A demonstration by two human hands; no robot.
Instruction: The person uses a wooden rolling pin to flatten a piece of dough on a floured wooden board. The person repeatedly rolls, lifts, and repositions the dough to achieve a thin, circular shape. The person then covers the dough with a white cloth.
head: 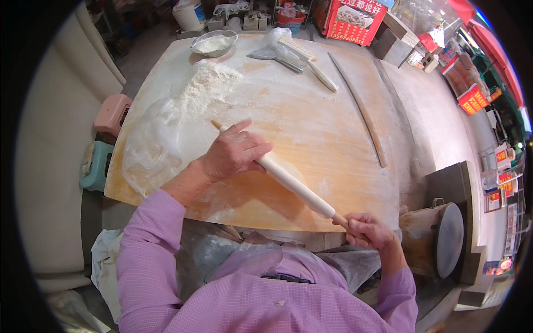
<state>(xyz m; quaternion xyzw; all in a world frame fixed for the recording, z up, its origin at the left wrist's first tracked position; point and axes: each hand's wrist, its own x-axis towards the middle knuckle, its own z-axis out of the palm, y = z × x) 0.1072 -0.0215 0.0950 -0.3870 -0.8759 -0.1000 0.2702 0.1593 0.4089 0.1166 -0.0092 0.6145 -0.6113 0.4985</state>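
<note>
A long wooden rolling pin (341,220) lies slantwise before me, with a pale sheet of dough (297,185) wrapped around most of it. My left hand (237,147) lies across the dough-wrapped part towards the far left end, its fingers spread over the roll and its thumb on the near side. The pin's bare tip shows beyond that hand. At the near right end my right hand (368,231) grips the bare wood, just past the front edge of the floured wooden board (333,125). The roll casts a shadow on the board.
Loose flour (208,83) and a clear plastic bag (152,154) lie on the left. Towards the back are a flour bowl (214,43), a scraper (275,58) and a brush (316,70). A thin rod (360,108) lies right. A lidded metal drum (433,239) stands beyond the near right corner.
</note>
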